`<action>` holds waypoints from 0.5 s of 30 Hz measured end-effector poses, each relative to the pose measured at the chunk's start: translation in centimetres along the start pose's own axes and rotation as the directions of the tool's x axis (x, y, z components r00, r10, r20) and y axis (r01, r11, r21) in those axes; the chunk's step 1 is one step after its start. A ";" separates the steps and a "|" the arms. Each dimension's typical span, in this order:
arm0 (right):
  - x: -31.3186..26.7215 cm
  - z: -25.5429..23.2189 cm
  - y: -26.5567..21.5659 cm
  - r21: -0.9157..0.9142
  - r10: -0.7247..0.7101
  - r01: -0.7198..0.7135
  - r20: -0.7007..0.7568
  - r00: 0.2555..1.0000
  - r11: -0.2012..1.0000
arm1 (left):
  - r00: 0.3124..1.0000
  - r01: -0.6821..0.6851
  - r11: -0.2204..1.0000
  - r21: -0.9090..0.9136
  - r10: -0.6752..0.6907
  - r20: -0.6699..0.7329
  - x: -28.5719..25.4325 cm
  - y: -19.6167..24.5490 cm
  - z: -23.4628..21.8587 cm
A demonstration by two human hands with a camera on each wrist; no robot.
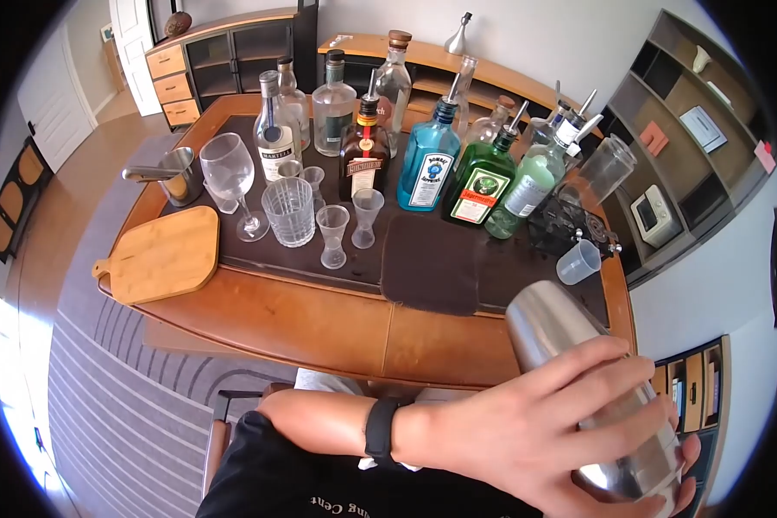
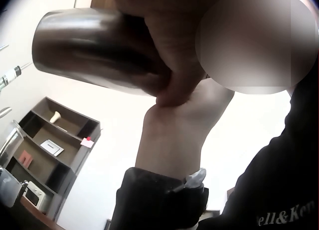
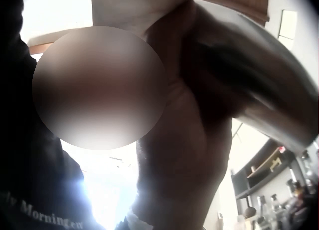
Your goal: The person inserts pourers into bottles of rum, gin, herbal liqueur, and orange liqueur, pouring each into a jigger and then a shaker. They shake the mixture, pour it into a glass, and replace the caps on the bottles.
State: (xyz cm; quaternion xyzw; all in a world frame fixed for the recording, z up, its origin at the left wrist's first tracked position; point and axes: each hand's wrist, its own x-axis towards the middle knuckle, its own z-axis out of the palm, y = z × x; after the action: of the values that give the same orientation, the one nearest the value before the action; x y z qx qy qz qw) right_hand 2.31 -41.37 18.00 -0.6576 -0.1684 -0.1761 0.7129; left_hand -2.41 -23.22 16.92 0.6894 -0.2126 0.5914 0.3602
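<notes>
Fingers of my left hand [image 1: 535,423] and right hand [image 1: 689,452] grasp one metal shaker [image 1: 554,324], tilted by the brown table's [image 1: 302,311] near right edge. Left to right: one board [image 1: 168,257], one wine glass [image 1: 227,168], one tumbler [image 1: 288,212], Martell [image 1: 276,138], Bombay [image 1: 427,164] and Jägermeister [image 1: 482,181] bottles, wall shelves [image 1: 665,84].
</notes>
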 end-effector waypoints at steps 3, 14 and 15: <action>3.2 7.7 4.7 0.006 -0.464 0.464 0.009 0.886 0.886 | 0.997 -0.008 0.999 0.051 0.004 0.072 -0.9 -4.7 0.3; 4.8 5.3 0.2 0.260 -0.075 -0.010 0.314 0.946 0.966 | 0.994 0.020 0.999 -0.031 -0.016 0.108 -0.5 -5.2 1.3; 5.0 7.9 3.1 0.112 -0.344 0.325 0.293 0.892 0.939 | 0.977 0.212 0.966 -0.149 -0.210 0.026 -1.5 -6.2 1.5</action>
State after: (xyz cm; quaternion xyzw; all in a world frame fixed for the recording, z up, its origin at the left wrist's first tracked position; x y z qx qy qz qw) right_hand 8.11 -33.38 18.30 -0.6166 -0.3933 -0.1860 0.6561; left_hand 2.71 -20.46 13.89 0.6819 -0.1840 0.5284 0.4711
